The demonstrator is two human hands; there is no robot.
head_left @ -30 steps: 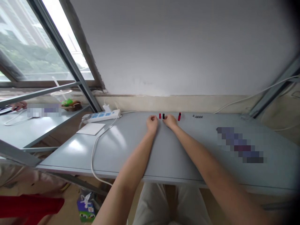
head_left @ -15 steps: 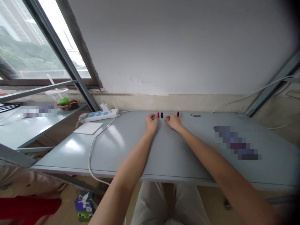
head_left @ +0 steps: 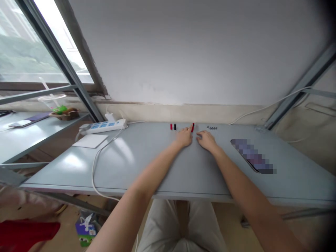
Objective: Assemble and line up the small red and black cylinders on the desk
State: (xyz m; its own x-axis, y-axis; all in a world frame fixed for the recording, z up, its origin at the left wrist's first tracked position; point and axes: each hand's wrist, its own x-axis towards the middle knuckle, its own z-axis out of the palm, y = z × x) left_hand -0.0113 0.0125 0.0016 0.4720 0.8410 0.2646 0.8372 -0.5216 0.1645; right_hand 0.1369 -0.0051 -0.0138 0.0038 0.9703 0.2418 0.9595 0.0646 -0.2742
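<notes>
My left hand (head_left: 184, 137) reaches over the desk with its fingers stretched out. Its index fingertip is at the small red and black pieces (head_left: 193, 128), which stand close together; whether it presses on them I cannot tell. To the right, my right hand (head_left: 206, 140) rests low over the desk, fingers bent and apart, with nothing visible in them. A small red cylinder (head_left: 171, 126) stands upright beside a black cylinder (head_left: 175, 126), left of my left hand. Several small dark pieces (head_left: 213, 128) sit in a row beyond my right hand.
A white power strip (head_left: 105, 126) with its cable and a flat white pad (head_left: 90, 141) lie on the left of the grey desk (head_left: 136, 175). A blurred-out phone-like object (head_left: 253, 157) lies to the right. Metal posts (head_left: 286, 92) frame the desk; a wall stands behind.
My left hand has moved right, past the red and black cylinders, to the red and black pieces. My right hand has drawn back to the right of them. The view has shifted slightly.
</notes>
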